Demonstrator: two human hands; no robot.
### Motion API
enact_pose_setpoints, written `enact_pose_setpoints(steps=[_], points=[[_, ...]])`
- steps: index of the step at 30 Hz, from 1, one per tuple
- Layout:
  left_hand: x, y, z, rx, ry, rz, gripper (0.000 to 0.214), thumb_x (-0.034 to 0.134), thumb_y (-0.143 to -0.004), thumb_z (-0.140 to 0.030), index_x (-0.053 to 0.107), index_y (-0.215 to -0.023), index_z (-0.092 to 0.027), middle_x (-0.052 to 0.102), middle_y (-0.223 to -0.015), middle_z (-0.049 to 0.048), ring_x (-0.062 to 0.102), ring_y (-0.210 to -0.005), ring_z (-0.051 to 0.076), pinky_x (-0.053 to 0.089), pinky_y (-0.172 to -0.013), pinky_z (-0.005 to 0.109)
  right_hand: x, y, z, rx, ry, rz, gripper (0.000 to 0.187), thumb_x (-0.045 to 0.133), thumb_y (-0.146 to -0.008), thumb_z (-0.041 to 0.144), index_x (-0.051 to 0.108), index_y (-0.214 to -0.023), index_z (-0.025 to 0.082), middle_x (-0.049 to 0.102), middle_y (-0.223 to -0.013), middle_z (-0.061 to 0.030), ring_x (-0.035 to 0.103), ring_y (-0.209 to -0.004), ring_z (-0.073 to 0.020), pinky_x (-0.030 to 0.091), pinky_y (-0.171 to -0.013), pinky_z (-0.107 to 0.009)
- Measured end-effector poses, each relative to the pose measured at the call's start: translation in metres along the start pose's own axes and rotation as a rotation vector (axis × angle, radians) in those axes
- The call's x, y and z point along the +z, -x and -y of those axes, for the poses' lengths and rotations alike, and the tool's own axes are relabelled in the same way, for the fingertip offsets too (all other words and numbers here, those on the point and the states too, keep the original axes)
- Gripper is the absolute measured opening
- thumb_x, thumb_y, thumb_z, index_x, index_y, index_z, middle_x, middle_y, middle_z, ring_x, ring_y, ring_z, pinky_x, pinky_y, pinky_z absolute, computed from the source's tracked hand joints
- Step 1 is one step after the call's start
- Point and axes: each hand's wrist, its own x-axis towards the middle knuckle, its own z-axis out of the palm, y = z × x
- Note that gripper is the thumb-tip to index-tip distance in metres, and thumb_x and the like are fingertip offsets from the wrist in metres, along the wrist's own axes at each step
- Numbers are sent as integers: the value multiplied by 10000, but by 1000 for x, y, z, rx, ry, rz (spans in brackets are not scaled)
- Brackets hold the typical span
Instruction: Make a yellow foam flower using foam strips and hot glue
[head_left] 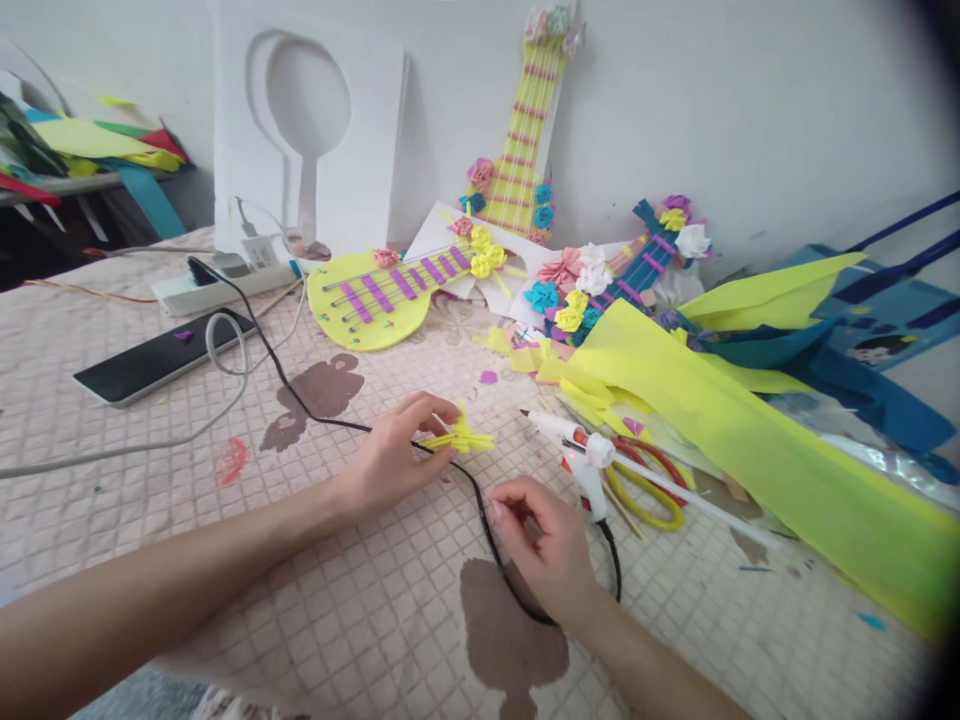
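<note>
Left hand point(397, 450): grip clamped on yellow paper point(466, 438) — likely steadying it
Right hand point(547, 548): grip curled; cannot tell if closed
Yellow guitar point(394, 300): near counter's point(360, 600) back edge — probably for space

The small yellow piece point(466, 439) looks like matt paper, the glue gun point(588, 478) smooth plastic, the tablecloth point(360, 600) quilted.

- Left hand point(397, 445) holding a small yellow paper piece point(465, 438).
- Right hand point(546, 545), fingers curled, nearer than a white glue gun point(585, 465).
- Far: yellow guitar shape point(405, 322) with purple bars.
</note>
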Motion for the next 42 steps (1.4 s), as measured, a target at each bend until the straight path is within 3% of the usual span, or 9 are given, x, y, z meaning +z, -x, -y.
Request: enact_pose_setpoints(steps=[25, 34, 42], points=[[0, -1, 8, -32, 3, -17, 330, 623, -745, -79, 528, -1039, -195, 612, -974, 2, 594, -810, 108, 487, -753, 253, 2, 2, -7, 4, -44, 79, 96, 498, -850, 161, 578, -880, 205, 601, -746, 7, 540, -648, -111, 418, -586, -231], [1, 0, 10, -20, -7, -23, 378, 634, -741, -96, 518, -1088, -194, 620, -953, 4, 604, -810, 111, 489, -747, 251, -8, 0, -5, -190, 108, 107, 122, 486, -850, 115, 563, -901, 195, 592, -738, 9, 536, -624, -96, 419, -588, -214], [0, -2, 12, -1, -31, -19, 378, 616, -755, -126, 505, -1111, -187, 634, -922, 19, 621, -816, 134, 490, -771, 290, -13, 2, -9, -336, 204, 167, 144, 478, -865, 115, 561, -955, 190, 644, -817, -15, 584, -729, -120, 437, -659, -235]])
